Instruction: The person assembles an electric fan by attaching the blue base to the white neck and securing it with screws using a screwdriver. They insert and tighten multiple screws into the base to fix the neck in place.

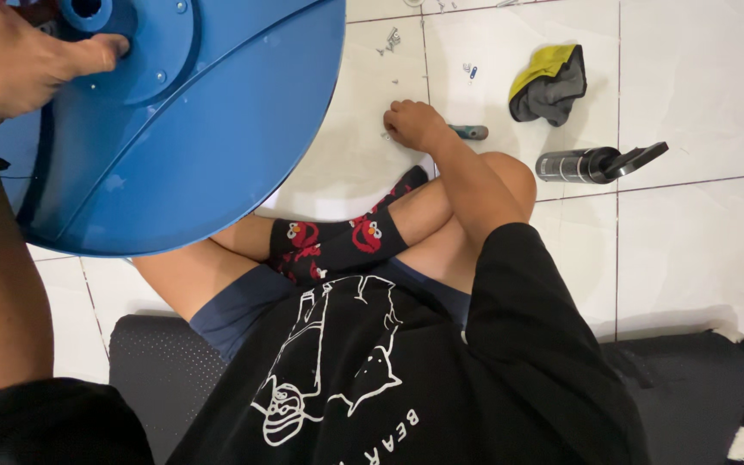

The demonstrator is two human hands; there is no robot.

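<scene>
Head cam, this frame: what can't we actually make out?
- Blue disc: cut off by the top and left edges; full shape unseen.
- Left hand: on the disc hub; its fingers are out of frame.
- Right hand: closed over a teal-handled tool; the tool's tip is hidden by the fist.
- Small screws on the tiled floor: too small to tell type or count.

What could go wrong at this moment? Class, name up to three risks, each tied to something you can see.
1. The left hand alone steadies the big blue disc, thumb at its hub; it might tip or slip onto the legs.
2. Loose screws lie scattered on the tiles; they could roll away or get knelt on.
3. The right hand closes on a screwdriver beside the knee; its tip is hidden, so a jab is possible.
</scene>
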